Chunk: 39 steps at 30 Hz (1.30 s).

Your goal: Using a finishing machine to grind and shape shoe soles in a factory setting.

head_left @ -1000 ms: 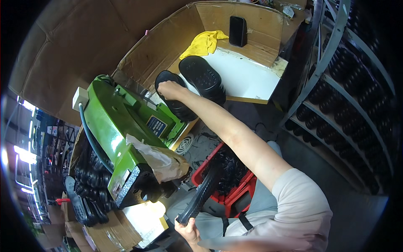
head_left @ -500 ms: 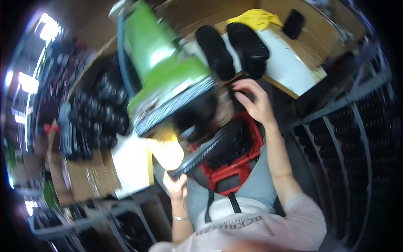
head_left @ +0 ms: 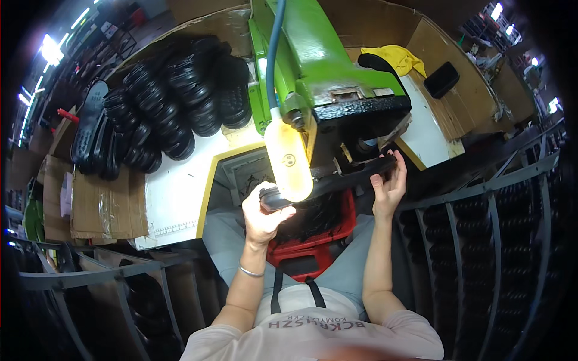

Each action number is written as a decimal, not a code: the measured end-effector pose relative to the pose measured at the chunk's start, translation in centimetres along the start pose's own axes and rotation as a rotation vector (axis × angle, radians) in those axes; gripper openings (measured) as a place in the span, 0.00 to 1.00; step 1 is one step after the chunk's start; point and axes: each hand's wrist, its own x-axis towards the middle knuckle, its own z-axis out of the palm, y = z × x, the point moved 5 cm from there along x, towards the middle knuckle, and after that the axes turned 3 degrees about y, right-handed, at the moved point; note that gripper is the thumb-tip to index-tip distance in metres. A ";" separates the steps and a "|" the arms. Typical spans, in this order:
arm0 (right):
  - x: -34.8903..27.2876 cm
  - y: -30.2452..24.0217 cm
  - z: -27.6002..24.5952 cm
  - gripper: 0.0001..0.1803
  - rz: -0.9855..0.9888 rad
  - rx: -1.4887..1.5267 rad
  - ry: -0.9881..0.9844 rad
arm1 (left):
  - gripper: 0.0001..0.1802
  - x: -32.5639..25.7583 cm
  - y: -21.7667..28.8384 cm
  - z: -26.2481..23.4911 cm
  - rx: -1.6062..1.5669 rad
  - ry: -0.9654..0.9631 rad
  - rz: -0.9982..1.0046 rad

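White, yellow-edged worktable; green metal machine. Long black sole beneath its head: left hand grasping one end; right hand, lately empty, now touching the other, grip unclear, making two-handed steadying possible.

Both hands now at the black sole (earlier, just the left).

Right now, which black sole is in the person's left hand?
The gripped sole by the green machine, reaching the right hand; the piled soles lie untouched.
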 end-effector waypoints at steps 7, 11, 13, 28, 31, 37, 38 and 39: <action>-0.6 -0.5 2.7 0.43 -0.022 -0.044 -0.044 | 0.30 0.1 0.8 -3.3 0.014 0.004 0.024; -1.7 0.1 4.8 0.43 0.034 0.029 -0.080 | 0.28 -0.3 1.6 -5.6 -0.068 0.036 0.082; -2.3 0.0 6.0 0.45 0.063 0.042 -0.094 | 0.29 -0.3 1.9 -6.7 -0.138 0.045 0.102; -5.8 -3.6 10.8 0.33 -0.565 -0.538 -0.078 | 0.17 1.1 -0.4 -8.3 1.126 -0.306 0.050; -6.3 -3.3 10.9 0.32 -0.612 -0.548 -0.070 | 0.16 1.1 1.0 0.2 1.046 -0.135 0.243; -6.5 2.3 7.7 0.30 -0.211 -0.361 -0.029 | 0.13 1.1 -5.0 0.7 0.633 -0.036 0.225; -7.2 4.6 6.8 0.29 0.025 -0.138 -0.011 | 0.15 0.6 -6.2 0.6 0.520 -0.050 0.156; -7.9 6.5 6.8 0.27 0.263 0.093 0.004 | 0.17 0.2 -7.1 0.3 0.412 -0.057 0.087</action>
